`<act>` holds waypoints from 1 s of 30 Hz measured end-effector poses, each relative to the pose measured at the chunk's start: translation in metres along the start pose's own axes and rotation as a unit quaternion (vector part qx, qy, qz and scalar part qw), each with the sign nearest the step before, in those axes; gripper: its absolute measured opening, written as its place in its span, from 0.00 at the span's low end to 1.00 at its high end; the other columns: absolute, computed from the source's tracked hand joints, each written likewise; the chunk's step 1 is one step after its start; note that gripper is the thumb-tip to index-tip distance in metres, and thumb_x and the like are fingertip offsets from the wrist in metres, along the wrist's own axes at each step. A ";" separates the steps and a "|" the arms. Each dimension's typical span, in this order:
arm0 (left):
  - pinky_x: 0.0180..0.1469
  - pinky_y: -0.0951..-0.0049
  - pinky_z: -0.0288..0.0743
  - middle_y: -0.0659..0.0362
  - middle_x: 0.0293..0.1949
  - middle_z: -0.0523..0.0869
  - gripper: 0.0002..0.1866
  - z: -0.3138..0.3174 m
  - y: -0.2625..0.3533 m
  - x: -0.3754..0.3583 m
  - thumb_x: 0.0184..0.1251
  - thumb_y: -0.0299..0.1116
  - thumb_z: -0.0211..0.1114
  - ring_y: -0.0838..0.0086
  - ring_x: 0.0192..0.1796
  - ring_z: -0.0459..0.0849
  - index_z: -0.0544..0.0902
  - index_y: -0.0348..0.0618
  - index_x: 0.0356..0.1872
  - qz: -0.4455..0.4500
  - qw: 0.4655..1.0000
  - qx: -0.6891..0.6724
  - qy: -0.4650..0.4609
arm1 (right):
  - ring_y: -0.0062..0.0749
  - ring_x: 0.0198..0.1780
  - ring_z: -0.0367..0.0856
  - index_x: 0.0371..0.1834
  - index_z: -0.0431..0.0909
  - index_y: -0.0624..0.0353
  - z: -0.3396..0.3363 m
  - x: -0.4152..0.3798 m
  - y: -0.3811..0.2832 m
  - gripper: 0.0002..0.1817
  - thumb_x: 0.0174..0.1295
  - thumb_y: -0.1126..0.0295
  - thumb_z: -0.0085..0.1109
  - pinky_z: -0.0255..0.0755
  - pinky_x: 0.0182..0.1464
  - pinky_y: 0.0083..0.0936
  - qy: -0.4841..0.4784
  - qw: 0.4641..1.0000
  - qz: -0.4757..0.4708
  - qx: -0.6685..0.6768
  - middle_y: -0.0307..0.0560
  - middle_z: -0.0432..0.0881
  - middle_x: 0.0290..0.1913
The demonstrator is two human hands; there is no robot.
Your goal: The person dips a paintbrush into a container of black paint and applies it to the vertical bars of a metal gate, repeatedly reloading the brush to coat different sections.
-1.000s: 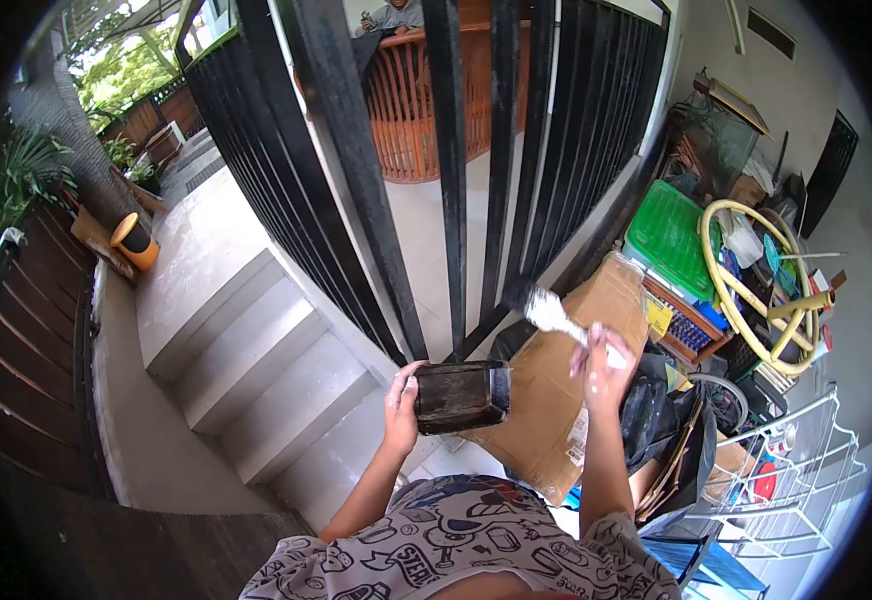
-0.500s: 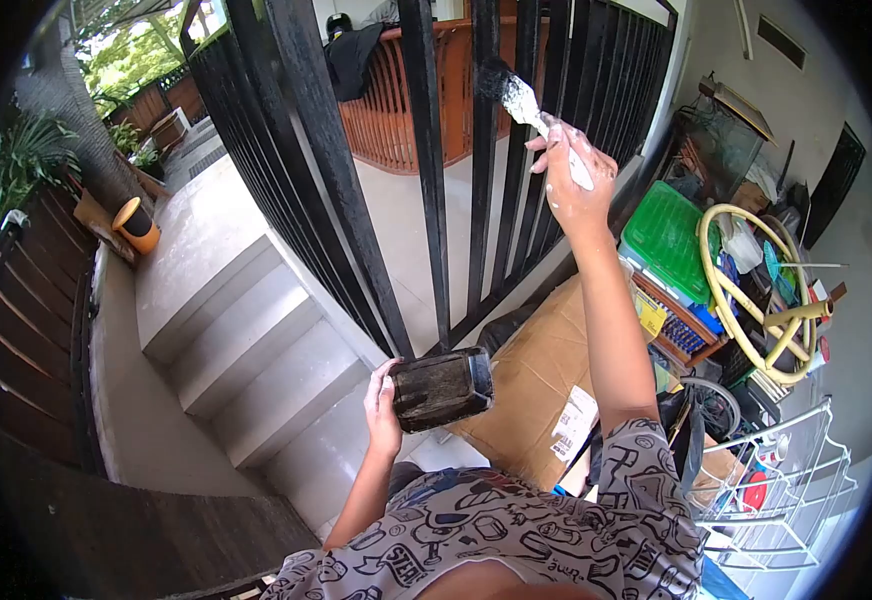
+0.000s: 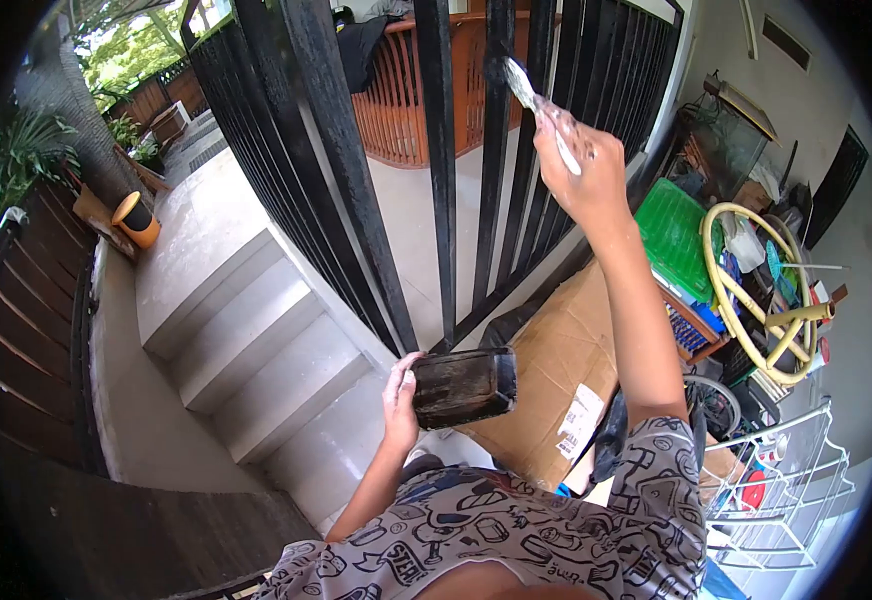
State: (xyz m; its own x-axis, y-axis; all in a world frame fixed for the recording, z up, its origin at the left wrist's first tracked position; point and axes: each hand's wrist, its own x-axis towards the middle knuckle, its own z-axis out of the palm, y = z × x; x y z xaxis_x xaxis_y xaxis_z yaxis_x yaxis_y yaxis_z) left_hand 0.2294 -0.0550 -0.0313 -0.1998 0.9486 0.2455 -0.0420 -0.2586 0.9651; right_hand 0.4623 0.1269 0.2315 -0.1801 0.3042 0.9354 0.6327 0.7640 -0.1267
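Note:
My right hand [image 3: 578, 165] is closed around the white handle of a paintbrush [image 3: 521, 84], raised at the upper middle. Its dark bristles lie against a black upright bar [image 3: 496, 130] of the metal railing. Lower down, my left hand [image 3: 401, 400] grips the left end of a black rectangular tray [image 3: 464, 388], tilted so that its dark, streaked inside shows. Pale smudges mark the fingers of my left hand, and dark spots are on my right.
Concrete steps [image 3: 256, 350] lie left of the railing. Flattened cardboard [image 3: 546, 370] is on the floor below it. At right are a green lid [image 3: 674, 235], a coiled yellow hose [image 3: 718, 290] and a white wire rack [image 3: 786, 490]. A wooden counter [image 3: 391, 95] stands behind the bars.
My right hand and the brush have turned and shifted slightly, with the bristles a little higher on the bar. My left hand and the tray have moved slightly right in view.

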 end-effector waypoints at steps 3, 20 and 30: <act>0.71 0.68 0.64 0.54 0.58 0.82 0.20 -0.011 0.000 0.004 0.81 0.38 0.49 0.68 0.64 0.77 0.80 0.36 0.61 -0.012 1.000 0.012 -0.022 | 0.57 0.26 0.81 0.42 0.83 0.64 -0.002 -0.003 -0.014 0.07 0.69 0.73 0.58 0.76 0.30 0.38 -0.034 0.999 0.018 -0.026 0.60 0.80 0.25; 0.69 0.69 0.65 0.53 0.58 0.83 0.20 -0.020 -0.020 0.046 0.81 0.37 0.47 0.68 0.62 0.78 0.79 0.35 0.60 -0.013 0.995 -0.047 -0.089 | 0.22 0.19 0.82 0.49 0.85 0.69 -0.004 0.039 -0.046 0.14 0.73 0.68 0.58 0.75 0.25 0.21 -0.052 0.997 0.046 0.026 0.42 0.84 0.23; 0.69 0.69 0.65 0.53 0.58 0.82 0.20 -0.023 -0.014 0.051 0.81 0.37 0.48 0.68 0.62 0.78 0.79 0.34 0.61 -0.032 0.991 -0.066 -0.111 | 0.56 0.27 0.82 0.48 0.83 0.69 0.004 0.031 -0.045 0.09 0.68 0.76 0.60 0.76 0.31 0.31 -0.115 0.991 0.044 -0.047 0.66 0.82 0.30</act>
State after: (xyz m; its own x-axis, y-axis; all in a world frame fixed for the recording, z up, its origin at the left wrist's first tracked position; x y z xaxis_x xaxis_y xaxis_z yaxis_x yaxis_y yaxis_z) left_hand 0.1970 -0.0075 -0.0340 0.0274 0.9769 0.2118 -0.1790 -0.2037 0.9625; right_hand 0.4256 0.1044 0.2645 -0.2821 0.4972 0.8205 0.7187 0.6760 -0.1625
